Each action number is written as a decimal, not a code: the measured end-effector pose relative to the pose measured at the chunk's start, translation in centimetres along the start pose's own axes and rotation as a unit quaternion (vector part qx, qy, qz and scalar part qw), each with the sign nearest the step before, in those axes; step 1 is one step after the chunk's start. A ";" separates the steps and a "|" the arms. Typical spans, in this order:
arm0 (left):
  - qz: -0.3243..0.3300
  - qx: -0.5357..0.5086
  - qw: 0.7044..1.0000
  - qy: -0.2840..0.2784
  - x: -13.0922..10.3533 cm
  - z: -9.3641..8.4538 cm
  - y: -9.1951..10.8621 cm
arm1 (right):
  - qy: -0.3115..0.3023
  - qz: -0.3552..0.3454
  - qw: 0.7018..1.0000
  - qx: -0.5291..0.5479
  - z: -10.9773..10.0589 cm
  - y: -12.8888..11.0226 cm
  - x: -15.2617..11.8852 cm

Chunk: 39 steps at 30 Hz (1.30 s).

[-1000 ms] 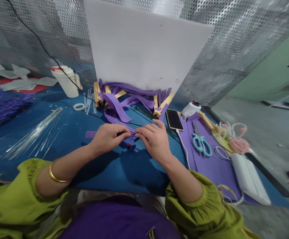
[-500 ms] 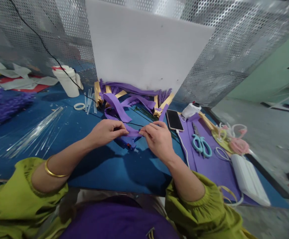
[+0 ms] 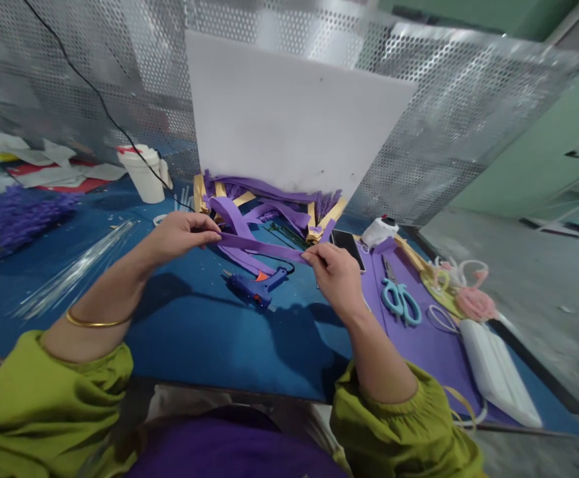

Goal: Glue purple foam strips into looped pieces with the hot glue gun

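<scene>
A narrow purple ribbon [image 3: 262, 248] is stretched between my two hands above the table. My left hand [image 3: 182, 234] pinches its left end between thumb and fingers. At the other end, my right hand [image 3: 333, 273] grips the ribbon with closed fingertips. Below it, a blue glue gun [image 3: 257, 289] with an orange trigger lies on its side on the blue tabletop. More purple strips [image 3: 232, 216] curl behind the ribbon, among purple flower sprigs [image 3: 327, 201] and tan paper pieces.
Light-blue-handled scissors [image 3: 400, 300], a phone [image 3: 348, 247] and a white power bank-like block [image 3: 498, 372] lie at right. A white lidded cup [image 3: 143, 174], clear thin strips [image 3: 78, 269] and a purple flower bunch [image 3: 23, 219] are at left. A white board [image 3: 299, 113] stands behind.
My hands have moved apart, and the purple ribbon between them now shows as a longer taut span. The glue gun, mostly covered before, has come into full view. The camera view has shifted slightly.
</scene>
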<state>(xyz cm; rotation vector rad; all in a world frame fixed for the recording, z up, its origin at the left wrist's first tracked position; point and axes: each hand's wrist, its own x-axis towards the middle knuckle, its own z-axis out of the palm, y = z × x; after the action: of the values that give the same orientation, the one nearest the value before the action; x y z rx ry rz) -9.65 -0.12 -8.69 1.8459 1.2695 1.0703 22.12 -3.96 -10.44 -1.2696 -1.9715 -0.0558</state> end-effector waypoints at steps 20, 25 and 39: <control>-0.090 -0.455 0.872 0.154 1.8 8.7 4.2 | -0.012 0.064 0.996 0.069 1.9 -4.0 3.6; -0.088 -0.454 0.878 0.122 1.3 9.6 2.3 | -0.078 0.067 0.988 0.112 4.4 -4.8 4.7; -0.068 -0.395 0.896 0.190 2.0 9.1 0.7 | -0.174 0.102 0.955 0.216 5.4 -1.7 4.9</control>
<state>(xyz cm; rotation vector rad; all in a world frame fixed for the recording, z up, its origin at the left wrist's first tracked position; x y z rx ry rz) -0.85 1.02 -11.75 0.9479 0.9215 1.6129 16.70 1.18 -10.53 -1.2347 -1.9770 0.7070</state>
